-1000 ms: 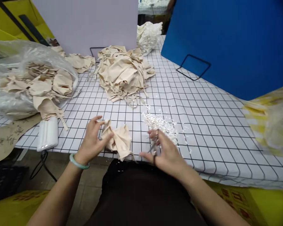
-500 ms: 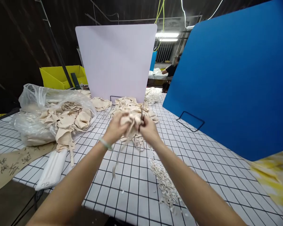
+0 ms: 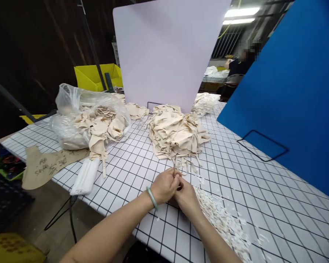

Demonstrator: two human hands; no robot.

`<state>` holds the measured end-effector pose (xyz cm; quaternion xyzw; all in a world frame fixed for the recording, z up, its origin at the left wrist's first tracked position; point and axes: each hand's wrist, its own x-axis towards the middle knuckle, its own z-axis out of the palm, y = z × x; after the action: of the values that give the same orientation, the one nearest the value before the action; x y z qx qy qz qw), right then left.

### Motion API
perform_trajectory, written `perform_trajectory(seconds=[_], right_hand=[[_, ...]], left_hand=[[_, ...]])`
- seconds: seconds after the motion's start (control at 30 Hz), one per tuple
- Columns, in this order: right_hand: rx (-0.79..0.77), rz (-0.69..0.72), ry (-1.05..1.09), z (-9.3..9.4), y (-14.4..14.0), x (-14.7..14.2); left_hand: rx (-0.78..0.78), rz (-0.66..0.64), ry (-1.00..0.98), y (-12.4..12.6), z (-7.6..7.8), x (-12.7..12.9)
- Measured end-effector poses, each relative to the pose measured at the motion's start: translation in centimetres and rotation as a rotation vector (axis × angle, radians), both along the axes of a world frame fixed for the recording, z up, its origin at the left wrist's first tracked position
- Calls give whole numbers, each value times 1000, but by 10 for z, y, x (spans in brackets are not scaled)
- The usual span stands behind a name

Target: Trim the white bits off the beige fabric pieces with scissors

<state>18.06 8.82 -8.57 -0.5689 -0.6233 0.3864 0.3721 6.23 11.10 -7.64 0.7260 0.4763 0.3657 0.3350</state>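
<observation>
**Hands together at the near edge of the bench**

Left hand (image 3: 164, 186) and right hand (image 3: 185, 195) pressed close, touching each other just above the gridded bench (image 3: 263, 190), near its front edge. Fingers of both curled inward around something small between them; too hidden to tell what, though a thin dark tip pokes up from the knuckles. Cannot tell whether either grip is truly closed on it. Pale green bangle (image 3: 152, 198) on the left wrist.

Just beyond the hands, a tall heap of beige fabric pieces (image 3: 175, 133), loose straps trailing toward the fingers. To the right of the right hand, a spread of small white clippings (image 3: 222, 221) along the bench. Further left, a clear plastic bag (image 3: 84, 117) stuffed with more beige pieces, a white ribbed object (image 3: 85, 177) lying beside it, and a brown paper sheet (image 3: 46, 166) with handwriting hanging over the edge.

Behind, a pale upright board (image 3: 170, 51) and a blue board (image 3: 296, 95) on the right. Yellow bin (image 3: 95, 75) at back left. Another person (image 3: 239, 65) seated far behind, at a separate surface.
</observation>
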Motion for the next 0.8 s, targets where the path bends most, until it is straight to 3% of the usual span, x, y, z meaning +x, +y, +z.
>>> perform_trajectory(seconds=[0.1,0.17,0.3,0.4,0.5,0.6,0.7,0.8], right_hand=[[102,-82,-78,-3,-4,4],[133,-125,-120,0,-6,11],[24,-143,-195,3,-18,17],[-41,-136,-153,-1,-31,11],[-11,-128,-115,-5,-41,8],[4,-95,-87,-3,-45,12],[-30,-63,-51,6,-44,18],[-106,-2,-30,15,-43,20]], left_hand=[[72,90,71,20,8,-45],[138,298,104,43,21,-95],[265,681,156,81,48,-196],[297,774,220,97,62,-234],[271,753,298,109,71,-237],[197,706,402,104,73,-213],[95,629,531,67,58,-171],[0,467,635,1,33,-124]])
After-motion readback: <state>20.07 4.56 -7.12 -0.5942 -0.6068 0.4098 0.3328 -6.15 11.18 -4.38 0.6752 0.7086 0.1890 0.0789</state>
